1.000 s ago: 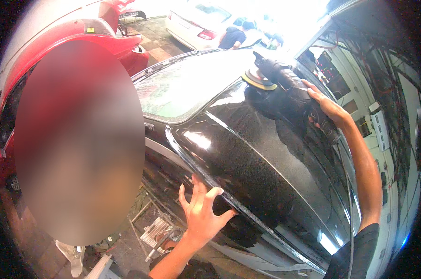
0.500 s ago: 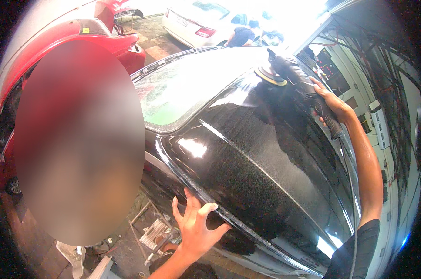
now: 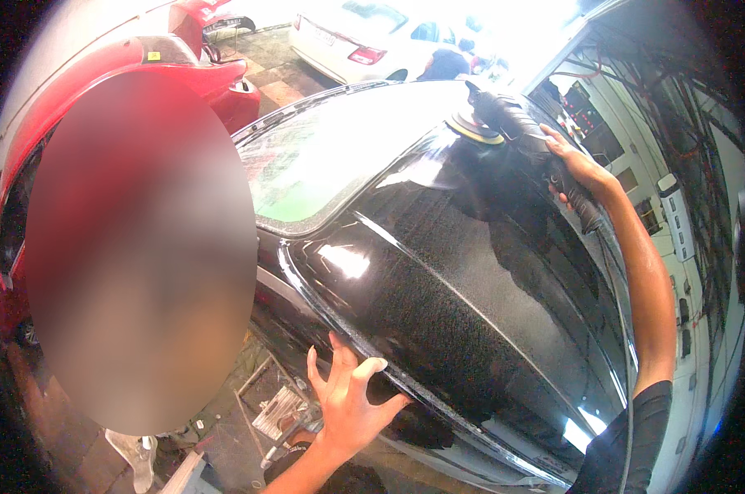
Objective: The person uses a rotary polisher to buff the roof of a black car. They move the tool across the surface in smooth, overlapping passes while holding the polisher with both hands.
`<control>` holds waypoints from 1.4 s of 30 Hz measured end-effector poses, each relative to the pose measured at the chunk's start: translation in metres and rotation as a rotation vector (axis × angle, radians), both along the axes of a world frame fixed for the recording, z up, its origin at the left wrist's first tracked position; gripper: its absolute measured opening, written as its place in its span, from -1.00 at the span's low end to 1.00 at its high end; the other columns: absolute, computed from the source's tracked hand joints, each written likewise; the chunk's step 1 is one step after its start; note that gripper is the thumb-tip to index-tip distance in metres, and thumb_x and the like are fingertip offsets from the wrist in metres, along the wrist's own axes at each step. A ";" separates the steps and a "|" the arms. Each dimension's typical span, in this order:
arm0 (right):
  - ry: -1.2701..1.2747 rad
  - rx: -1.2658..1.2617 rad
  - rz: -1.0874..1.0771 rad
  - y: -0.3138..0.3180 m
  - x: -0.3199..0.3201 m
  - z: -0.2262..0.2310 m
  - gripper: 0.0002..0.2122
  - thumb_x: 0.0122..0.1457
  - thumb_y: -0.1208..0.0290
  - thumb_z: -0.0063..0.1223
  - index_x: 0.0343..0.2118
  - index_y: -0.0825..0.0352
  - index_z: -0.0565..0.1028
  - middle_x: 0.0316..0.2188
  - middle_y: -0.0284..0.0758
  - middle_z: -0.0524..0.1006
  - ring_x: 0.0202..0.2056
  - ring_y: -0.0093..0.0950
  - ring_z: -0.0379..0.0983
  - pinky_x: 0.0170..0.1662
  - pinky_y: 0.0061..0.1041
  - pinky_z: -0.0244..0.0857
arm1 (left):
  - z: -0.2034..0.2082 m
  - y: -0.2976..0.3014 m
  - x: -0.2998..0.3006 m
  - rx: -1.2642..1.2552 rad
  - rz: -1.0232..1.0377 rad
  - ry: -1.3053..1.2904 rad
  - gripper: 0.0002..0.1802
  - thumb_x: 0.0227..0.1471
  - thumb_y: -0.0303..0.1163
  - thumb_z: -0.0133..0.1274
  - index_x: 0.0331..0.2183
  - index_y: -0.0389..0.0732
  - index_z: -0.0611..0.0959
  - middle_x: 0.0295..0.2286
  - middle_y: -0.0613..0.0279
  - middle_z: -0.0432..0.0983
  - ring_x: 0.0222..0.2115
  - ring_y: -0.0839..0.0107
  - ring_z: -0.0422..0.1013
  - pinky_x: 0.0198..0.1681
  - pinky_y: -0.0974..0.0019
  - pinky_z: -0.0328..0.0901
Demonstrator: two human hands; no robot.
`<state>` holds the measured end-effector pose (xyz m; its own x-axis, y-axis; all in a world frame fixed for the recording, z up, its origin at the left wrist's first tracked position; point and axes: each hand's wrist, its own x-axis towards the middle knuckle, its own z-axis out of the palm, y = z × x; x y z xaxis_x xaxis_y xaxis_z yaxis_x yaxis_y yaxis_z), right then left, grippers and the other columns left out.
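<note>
A glossy black car panel (image 3: 438,247) fills the middle, with a raised crease and a dusty, hazy film on part of it. Far out on it, my right hand (image 3: 581,171) is wrapped round the handle of a black power polisher (image 3: 512,115). The polisher's round pad (image 3: 476,130) lies against the panel close to the car's window glass (image 3: 306,177). My left hand (image 3: 352,397) is at the near left edge of the panel, fingers spread and fingertips against the trim strip (image 3: 372,358); nothing is held in it.
A cord (image 3: 629,412) runs from the polisher along my right arm. Left stands a red car (image 3: 100,70), partly behind a blurred patch, with a shoe (image 3: 133,457) below. A white car (image 3: 372,41) and a person (image 3: 445,64) are beyond. Below is a small stand (image 3: 273,412).
The polisher and my right hand have shifted slightly away and to the left across the panel. My left hand stays where it was.
</note>
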<state>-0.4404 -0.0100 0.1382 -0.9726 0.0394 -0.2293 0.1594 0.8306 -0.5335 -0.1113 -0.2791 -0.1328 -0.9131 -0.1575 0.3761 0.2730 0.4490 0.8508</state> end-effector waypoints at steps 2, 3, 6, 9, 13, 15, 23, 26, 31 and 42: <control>-0.002 0.000 0.048 -0.003 0.004 0.001 -0.46 0.43 -0.05 -0.28 0.41 -0.15 0.03 -0.19 -0.23 0.49 -0.65 -0.54 0.39 -0.75 -0.55 0.28 | 0.003 0.000 0.000 0.002 0.010 0.010 -0.22 -0.23 -0.03 0.47 -0.02 -0.05 0.45 0.13 -0.46 0.32 0.29 -0.29 0.12 0.31 -0.38 -0.35; -0.004 0.017 0.084 -0.005 0.006 0.003 -0.46 0.43 -0.05 -0.28 0.42 -0.14 0.03 -0.15 -0.22 0.48 -0.60 -0.52 0.42 -0.70 -0.52 0.32 | 0.003 0.000 0.000 0.003 0.015 0.017 -0.22 -0.23 -0.03 0.47 -0.02 -0.06 0.45 0.13 -0.46 0.33 0.29 -0.29 0.12 0.31 -0.38 -0.35; 0.032 0.171 0.238 0.004 0.004 0.005 -0.42 0.42 -0.07 -0.30 0.43 -0.01 0.03 0.13 -0.14 0.38 -0.18 -0.32 0.50 -0.19 -0.32 0.44 | 0.005 -0.001 -0.002 0.011 0.008 0.021 -0.22 -0.24 -0.03 0.47 -0.02 -0.06 0.45 0.13 -0.46 0.32 0.30 -0.26 0.12 0.31 -0.38 -0.34; 0.062 0.164 0.285 0.013 0.001 -0.008 -0.36 0.42 -0.09 -0.32 0.43 0.15 0.02 0.37 -0.13 0.11 0.31 -0.25 0.03 0.32 -0.29 -0.14 | 0.005 0.001 -0.002 0.000 0.019 0.023 -0.21 -0.24 -0.03 0.47 -0.01 -0.06 0.45 0.15 -0.46 0.29 0.31 -0.22 0.10 0.31 -0.38 -0.34; 0.051 0.152 0.243 -0.009 0.026 -0.008 -0.35 0.41 -0.11 -0.32 0.44 0.13 0.01 0.43 -0.12 0.04 0.39 -0.20 -0.02 0.39 -0.24 -0.16 | 0.005 0.000 0.000 -0.006 0.020 -0.001 -0.20 -0.25 -0.03 0.48 0.00 -0.06 0.45 0.20 -0.42 0.24 0.32 -0.20 0.09 0.31 -0.38 -0.34; 0.040 0.199 0.238 -0.023 0.039 -0.002 -0.38 0.41 -0.11 -0.32 0.44 0.04 0.01 0.41 -0.11 0.07 0.19 -0.20 0.26 0.20 -0.23 0.17 | 0.003 -0.002 0.001 -0.011 0.030 -0.001 -0.19 -0.25 -0.03 0.48 0.00 -0.05 0.46 0.22 -0.39 0.23 0.33 -0.19 0.07 0.31 -0.38 -0.35; 0.052 0.255 0.186 -0.027 0.063 -0.006 -0.44 0.42 -0.08 -0.31 0.43 -0.18 -0.01 0.11 -0.08 0.41 -0.53 -0.49 0.47 -0.60 -0.46 0.40 | 0.001 0.004 0.001 -0.015 0.031 0.023 -0.18 -0.33 -0.06 0.50 -0.03 -0.09 0.47 0.16 -0.38 0.33 0.36 -0.19 0.00 0.34 -0.34 -0.35; 0.093 0.391 0.139 -0.052 0.069 -0.010 -0.43 0.41 -0.09 -0.30 0.44 -0.17 -0.01 -0.08 -0.05 0.52 -0.55 -0.44 0.50 -0.59 -0.42 0.43 | 0.002 0.002 0.001 -0.029 0.039 0.018 -0.17 -0.32 -0.04 0.49 -0.02 -0.09 0.47 0.16 -0.36 0.33 0.35 -0.19 0.01 0.34 -0.33 -0.34; 0.105 0.458 0.075 -0.081 0.071 -0.014 -0.43 0.41 -0.05 -0.30 0.44 -0.14 -0.03 -0.33 -0.04 0.58 -0.58 -0.37 0.53 -0.57 -0.34 0.46 | 0.003 -0.001 0.001 -0.069 0.023 -0.015 -0.16 -0.32 -0.03 0.48 0.00 -0.08 0.47 0.19 -0.35 0.27 0.34 -0.19 0.02 0.34 -0.33 -0.33; 0.072 0.383 -0.009 -0.091 0.050 -0.009 -0.39 0.41 -0.03 -0.28 0.45 -0.03 -0.05 -0.38 -0.07 0.58 -0.62 -0.38 0.53 -0.59 -0.32 0.47 | 0.007 -0.006 0.000 -0.089 -0.013 0.029 -0.18 -0.30 -0.05 0.49 0.00 -0.08 0.47 0.17 -0.44 0.25 0.30 -0.29 0.07 0.30 -0.40 -0.25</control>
<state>-0.3902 -0.1014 0.1291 -0.9848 0.1180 -0.1278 0.1416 0.9705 -0.1949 -0.1117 -0.2856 -0.1261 -0.9033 -0.1106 0.4146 0.3033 0.5188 0.7993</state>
